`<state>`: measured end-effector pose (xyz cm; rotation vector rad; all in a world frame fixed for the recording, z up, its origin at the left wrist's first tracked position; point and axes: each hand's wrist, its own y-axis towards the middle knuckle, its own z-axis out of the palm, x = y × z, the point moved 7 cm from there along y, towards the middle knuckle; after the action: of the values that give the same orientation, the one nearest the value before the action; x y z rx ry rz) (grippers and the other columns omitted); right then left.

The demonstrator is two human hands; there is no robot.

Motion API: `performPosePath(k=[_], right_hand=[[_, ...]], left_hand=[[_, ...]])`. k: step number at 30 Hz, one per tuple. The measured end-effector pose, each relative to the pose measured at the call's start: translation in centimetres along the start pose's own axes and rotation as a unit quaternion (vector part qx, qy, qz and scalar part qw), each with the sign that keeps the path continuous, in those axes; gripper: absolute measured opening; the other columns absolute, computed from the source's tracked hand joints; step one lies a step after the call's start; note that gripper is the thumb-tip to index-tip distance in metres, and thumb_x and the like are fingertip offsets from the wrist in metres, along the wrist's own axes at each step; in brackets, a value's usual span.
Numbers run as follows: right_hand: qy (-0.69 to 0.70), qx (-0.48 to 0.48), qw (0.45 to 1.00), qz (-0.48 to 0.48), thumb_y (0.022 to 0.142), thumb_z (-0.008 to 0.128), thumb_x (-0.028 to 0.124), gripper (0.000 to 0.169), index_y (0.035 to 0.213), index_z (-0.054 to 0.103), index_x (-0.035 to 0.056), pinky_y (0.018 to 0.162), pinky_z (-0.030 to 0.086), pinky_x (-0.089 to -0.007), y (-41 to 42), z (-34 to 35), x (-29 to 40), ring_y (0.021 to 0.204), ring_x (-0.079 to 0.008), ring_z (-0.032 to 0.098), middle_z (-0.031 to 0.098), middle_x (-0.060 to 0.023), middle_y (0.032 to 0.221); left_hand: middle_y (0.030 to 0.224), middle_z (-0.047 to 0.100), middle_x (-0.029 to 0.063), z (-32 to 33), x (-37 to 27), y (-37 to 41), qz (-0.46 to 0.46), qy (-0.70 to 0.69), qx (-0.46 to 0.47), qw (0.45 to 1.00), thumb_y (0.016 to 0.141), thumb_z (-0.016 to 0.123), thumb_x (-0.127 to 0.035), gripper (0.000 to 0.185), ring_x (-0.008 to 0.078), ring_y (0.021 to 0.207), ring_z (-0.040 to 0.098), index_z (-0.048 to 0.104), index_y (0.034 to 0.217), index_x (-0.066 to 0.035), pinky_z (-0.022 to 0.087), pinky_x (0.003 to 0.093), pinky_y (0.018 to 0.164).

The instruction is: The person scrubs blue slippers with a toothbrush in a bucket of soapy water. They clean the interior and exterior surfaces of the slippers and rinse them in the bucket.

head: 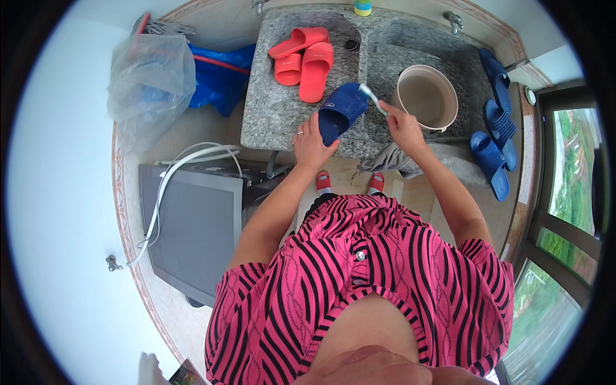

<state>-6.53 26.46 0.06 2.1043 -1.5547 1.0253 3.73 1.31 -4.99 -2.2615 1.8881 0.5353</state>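
Note:
My left hand (pixel 312 147) grips the heel end of a blue slide slipper (pixel 349 102), with a ring showing on one finger. The slipper is tilted over the front of the grey stone double sink (pixel 264 120), toe pointing away from me. In my right hand (pixel 405 129) is a white toothbrush (pixel 374 100), its head against the slipper's toe edge. Three red slide slippers (pixel 315 72) lie heaped in the left basin. A beige plastic bucket (pixel 423 68) of cloudy water stands in the right basin, just beyond my right hand.
Three blue slippers (pixel 490 163) line the sink's right side. A grey cloth (pixel 409 161) hangs over the front edge. Two taps (pixel 453 22) are on the back wall. At left are a grey-topped appliance (pixel 192 226), a white hose (pixel 161 187) and a bag-covered bundle (pixel 151 82).

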Motion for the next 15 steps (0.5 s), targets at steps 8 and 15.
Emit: performPosePath(k=[8, 15], right_hand=[[-0.125, 0.003, 0.987, -0.097, 0.098, 0.058, 0.014, 0.048, 0.145, 0.06, 0.0235, 0.079, 0.056, -0.052, 0.2, 4.5, -0.5, 0.086, -0.0421, 0.07, 0.072, -0.0215, 0.09], [-0.063, 0.002, 0.986, -0.155, 0.095, 0.059, 0.011, 0.05, 0.145, 0.059, 0.0189, 0.075, 0.056, -0.0514, -3.5, 5.2, 2.3, 0.085, -0.0419, 0.07, 0.07, -0.0224, 0.091]], left_hand=[[0.129, 0.059, 0.0203, -1.0, -1.3, 0.2, 0.108, 0.007, -0.064, 0.992, 0.068, 0.09, -0.035, 0.099, 0.0416, 0.115, 0.057, 0.042, 0.148, -0.003, 0.046, 0.0519, 0.101], [0.129, 0.059, 0.0173, 0.5, 0.4, 0.9, 0.033, -0.015, 0.006, 0.999, 0.066, 0.09, -0.042, 0.105, 0.037, 0.118, 0.057, 0.039, 0.152, -0.007, 0.047, 0.0507, 0.1]])
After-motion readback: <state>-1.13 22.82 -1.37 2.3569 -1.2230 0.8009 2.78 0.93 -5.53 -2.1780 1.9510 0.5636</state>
